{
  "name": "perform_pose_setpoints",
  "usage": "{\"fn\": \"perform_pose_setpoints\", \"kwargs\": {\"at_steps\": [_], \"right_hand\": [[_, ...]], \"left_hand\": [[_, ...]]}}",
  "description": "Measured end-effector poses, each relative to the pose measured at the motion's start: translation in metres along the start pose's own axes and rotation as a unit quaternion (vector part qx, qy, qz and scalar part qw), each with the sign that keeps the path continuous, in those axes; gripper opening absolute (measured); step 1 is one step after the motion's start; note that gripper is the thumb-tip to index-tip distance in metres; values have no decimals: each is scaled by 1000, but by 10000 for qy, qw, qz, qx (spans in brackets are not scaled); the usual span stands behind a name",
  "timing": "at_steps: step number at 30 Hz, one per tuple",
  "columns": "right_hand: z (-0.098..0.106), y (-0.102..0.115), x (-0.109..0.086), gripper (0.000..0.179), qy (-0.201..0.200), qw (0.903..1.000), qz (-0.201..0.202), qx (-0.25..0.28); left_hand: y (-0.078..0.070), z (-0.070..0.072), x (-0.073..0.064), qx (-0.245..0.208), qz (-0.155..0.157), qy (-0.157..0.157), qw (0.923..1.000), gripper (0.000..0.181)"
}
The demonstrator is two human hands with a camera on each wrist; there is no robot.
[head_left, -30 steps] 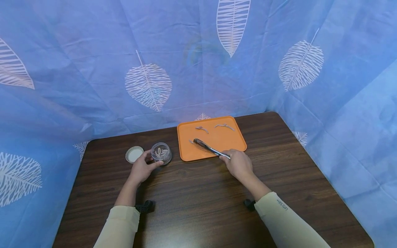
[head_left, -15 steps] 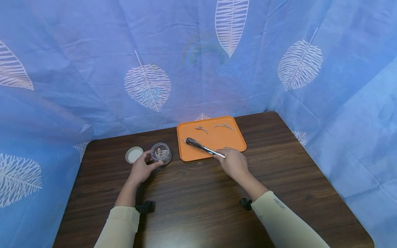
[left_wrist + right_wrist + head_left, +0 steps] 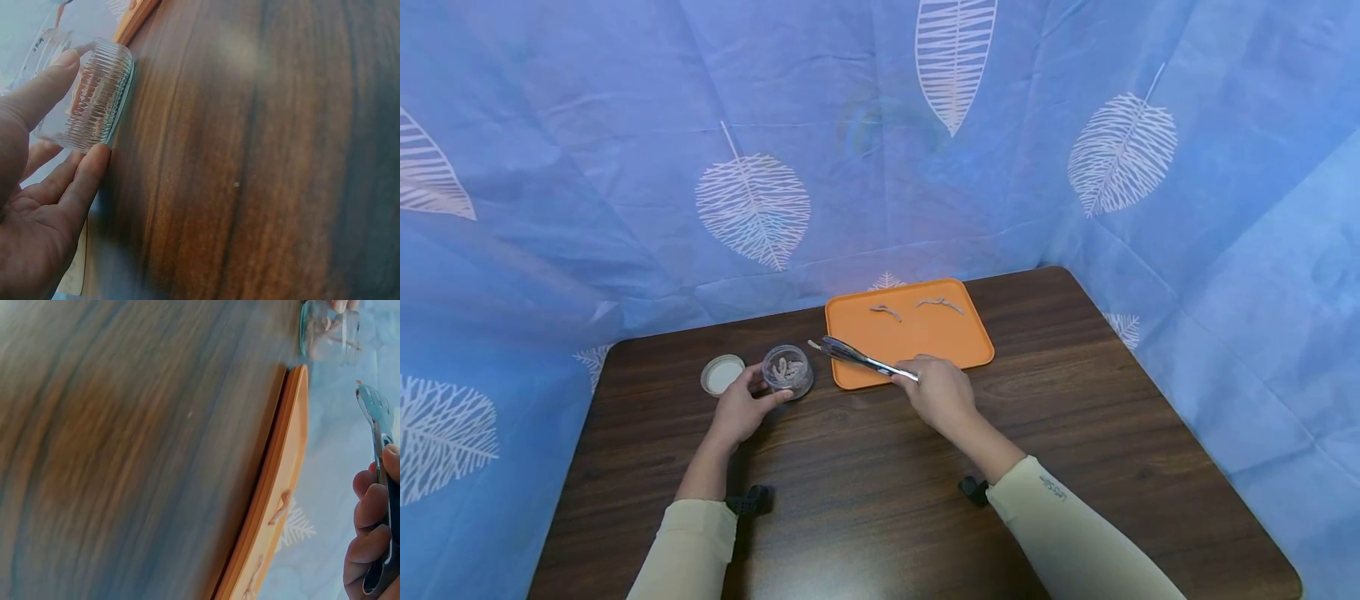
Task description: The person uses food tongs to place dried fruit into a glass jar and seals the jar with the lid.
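Note:
My left hand (image 3: 741,414) grips a ribbed clear glass jar (image 3: 787,372), thumb on one side and fingers on the other. Several pale brownish strips lie inside the lidless jar. In the left wrist view, the jar's ridged wall (image 3: 103,94) shows between thumb and fingertips. My right hand (image 3: 942,392) holds metal tongs (image 3: 856,356), fingers wrapped round the handle. From their tips juts a short pale strip (image 3: 814,344), just right of the jar's mouth. In the right wrist view, the tongs (image 3: 376,412) point toward the jar (image 3: 331,331).
An orange tray (image 3: 917,343) lies at the back of the dark wooden table (image 3: 850,500). On it are a curved pale strip (image 3: 886,312) and further thin pale pieces (image 3: 941,304). A round lid (image 3: 722,375) rests left of the jar. A blue leaf-patterned curtain (image 3: 850,192) hangs behind.
My right hand has moved left with the tongs, carrying the pale strip off the tray's left part toward the jar. The left hand and jar have stayed in place.

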State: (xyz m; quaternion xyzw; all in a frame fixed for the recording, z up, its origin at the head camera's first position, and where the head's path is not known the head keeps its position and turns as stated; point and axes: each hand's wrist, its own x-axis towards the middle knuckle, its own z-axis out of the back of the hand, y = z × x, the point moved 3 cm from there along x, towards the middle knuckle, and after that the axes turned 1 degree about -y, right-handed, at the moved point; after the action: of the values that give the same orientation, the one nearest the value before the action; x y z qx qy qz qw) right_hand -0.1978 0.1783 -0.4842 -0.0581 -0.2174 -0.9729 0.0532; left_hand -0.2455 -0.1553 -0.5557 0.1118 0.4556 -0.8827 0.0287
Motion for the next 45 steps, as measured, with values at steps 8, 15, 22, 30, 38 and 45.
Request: {"fn": "perform_pose_setpoints", "kwargs": {"at_steps": [8, 15, 22, 30, 38, 45], "right_hand": [[-5, 16, 3, 28, -26, 9994, 304, -143], [-5, 30, 6, 26, -52, 9982, 534, -263], [-6, 39, 8, 28, -10, 9978, 581, -325], [-10, 41, 8, 30, 26, 9976, 615, -315], [-12, 39, 7, 32, 89, 9981, 602, -114], [-15, 37, 6, 35, 196, 9984, 529, 76]], "left_hand": [[3, -2, 2, -54, -28, 3, 10000, 85], [1, -1, 3, -87, -76, 5, 9999, 85], [1, -1, 2, -67, -69, -2, 10000, 85], [2, -1, 1, -50, -61, -56, 10000, 84], [4, -1, 1, -83, -42, -27, 10000, 84], [5, -3, 1, -122, -75, -27, 9999, 83]]}}
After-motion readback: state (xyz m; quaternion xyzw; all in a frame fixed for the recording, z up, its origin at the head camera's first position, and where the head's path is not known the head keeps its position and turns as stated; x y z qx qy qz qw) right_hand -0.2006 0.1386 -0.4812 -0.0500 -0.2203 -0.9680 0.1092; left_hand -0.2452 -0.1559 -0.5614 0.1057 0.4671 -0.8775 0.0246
